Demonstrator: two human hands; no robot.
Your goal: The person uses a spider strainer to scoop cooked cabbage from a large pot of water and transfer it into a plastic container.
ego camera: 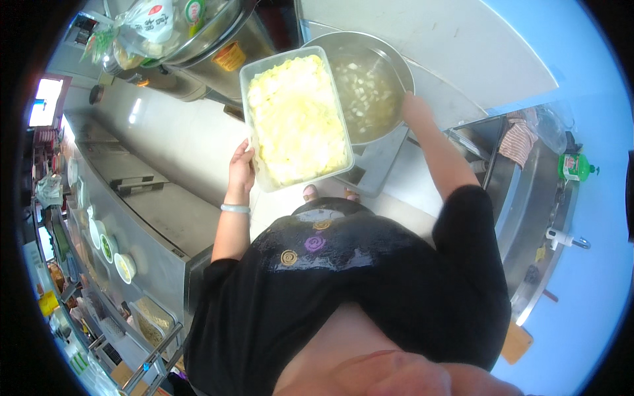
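My left hand [242, 166] grips the near left edge of a clear plastic container [349, 143], with the thumb at its wall. Pale yellow chopped food [297, 119] fills the container, which overlaps the left part of a large round metal pot [410, 69]. Cloudy liquid with small white cubes [364, 94] lies in the pot. On the pot's right side my right hand [415, 110] is at the rim; its fingers are partly hidden, and a thin metal edge or handle inside the pot runs near them.
A steel counter [173, 213] with bowls [125, 268] runs along the left. Bagged goods sit in a large metal basin [218, 34] at the upper left. At the right are a steel sink unit [515, 218], a striped cloth [518, 141] and a green bottle [574, 167].
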